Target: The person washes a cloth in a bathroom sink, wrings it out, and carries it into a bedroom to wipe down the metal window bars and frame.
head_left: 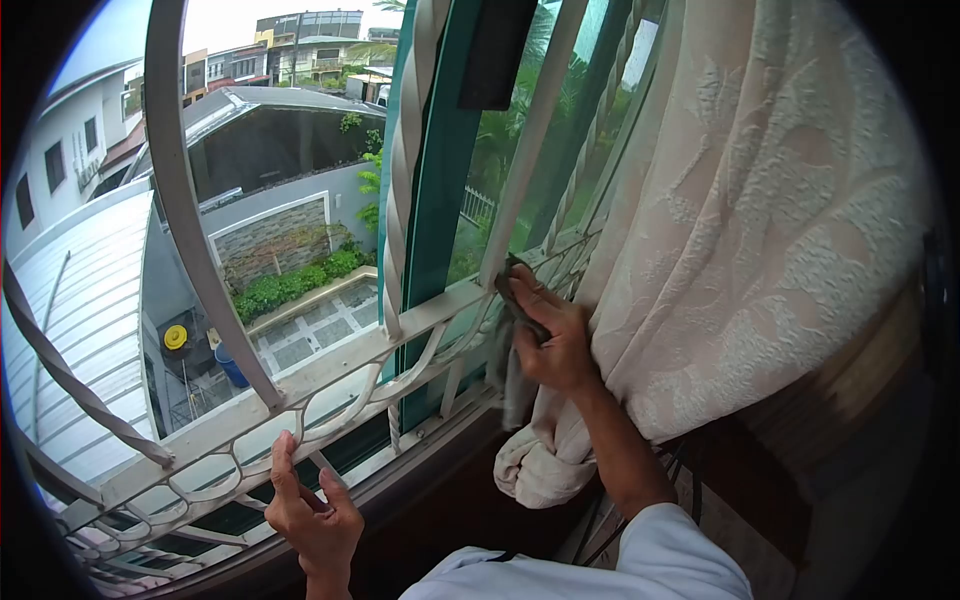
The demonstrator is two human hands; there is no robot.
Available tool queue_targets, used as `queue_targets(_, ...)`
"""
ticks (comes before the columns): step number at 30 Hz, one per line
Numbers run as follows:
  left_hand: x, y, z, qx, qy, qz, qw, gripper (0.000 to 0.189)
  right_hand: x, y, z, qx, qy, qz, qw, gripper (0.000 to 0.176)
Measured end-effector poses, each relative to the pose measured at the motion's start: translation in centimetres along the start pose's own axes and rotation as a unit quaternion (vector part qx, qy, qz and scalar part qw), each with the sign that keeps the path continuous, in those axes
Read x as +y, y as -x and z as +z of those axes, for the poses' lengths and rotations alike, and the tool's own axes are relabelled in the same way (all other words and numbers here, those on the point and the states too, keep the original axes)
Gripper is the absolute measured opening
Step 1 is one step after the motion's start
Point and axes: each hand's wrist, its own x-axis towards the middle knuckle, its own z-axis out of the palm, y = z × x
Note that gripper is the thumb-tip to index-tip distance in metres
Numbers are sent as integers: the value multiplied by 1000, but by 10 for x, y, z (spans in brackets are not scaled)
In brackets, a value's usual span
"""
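My right hand (552,340) is closed around a dark grey cloth (518,375). It presses the cloth against an upright bar of the white window grille (340,340), just above the horizontal rail, and the cloth's loose end hangs below. Lower on the left, my left hand (315,510) is empty, its fingers apart and one fingertip right at the scrolled lower part of the grille. Behind the right hand's bar stands a green-tinted glass pane (480,190) in the window.
A cream patterned curtain (760,220) hangs on the right, its bottom knotted beside my right forearm. The window sill (400,470) runs below the grille. Outside are a white metal roof (85,330), a blue barrel (230,365) and a planted yard.
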Motion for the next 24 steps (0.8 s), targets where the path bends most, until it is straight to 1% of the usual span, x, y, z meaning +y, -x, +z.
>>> queue_targets(1,-1,1,-4,-13,-8,-6,1000,64,1,10,-2,2,-4,9,1000,51)
queue_targets(2,-5,1,-6,-15,-15,-9,1000,64,4,19,-4,26,7,13,1000,51)
queue_targets(3,-10,1,-5,-7,1,-1,1000,63,9,22,-2,47,17,9,999,50)
queue_targets(4,-12,3,-5,-3,18,7,1000,63,26,36,10,61,53,-24,996,51)
queue_targets(5,-13,5,-5,-8,14,3,1000,63,25,40,16,57,51,-18,997,51)
queue_targets(6,-14,5,-3,-2,19,2,1000,62,24,40,23,-49,147,19,988,51)
queue_targets(7,-14,4,-3,4,25,3,1000,62,23,40,29,-154,240,55,957,51)
queue_targets(9,-14,3,-8,-3,21,8,1000,61,28,40,35,-165,245,60,953,52)
queue_targets(11,-13,4,-6,-7,21,6,1000,60,25,45,48,-73,200,81,974,53)
queue_targets(12,-11,5,-5,5,35,7,999,60,25,52,47,-78,203,87,972,53)
queue_targets(13,-10,3,-1,24,48,13,998,60,28,50,48,-65,158,71,983,52)
queue_targets(14,-11,1,1,25,49,17,998,60,30,47,49,-48,110,56,991,51)
queue_targets(15,-13,2,1,25,37,21,999,59,34,43,45,-44,111,58,991,51)
queue_targets(17,-20,5,4,21,28,24,999,59,45,35,33,-110,98,109,983,48)
queue_targets(18,-24,6,4,23,25,36,999,59,49,38,38,-104,114,75,985,47)
queue_targets(19,-26,6,5,31,20,48,998,59,43,39,49,-109,113,73,985,47)
queue_targets(21,-22,8,3,24,25,36,999,59,17,60,72,30,194,65,978,46)
queue_targets(22,-19,7,4,26,31,30,999,59,8,68,76,-3,186,72,980,59)
queue_targets(24,-16,6,4,25,29,28,999,59,-11,79,85,2,196,75,978,59)
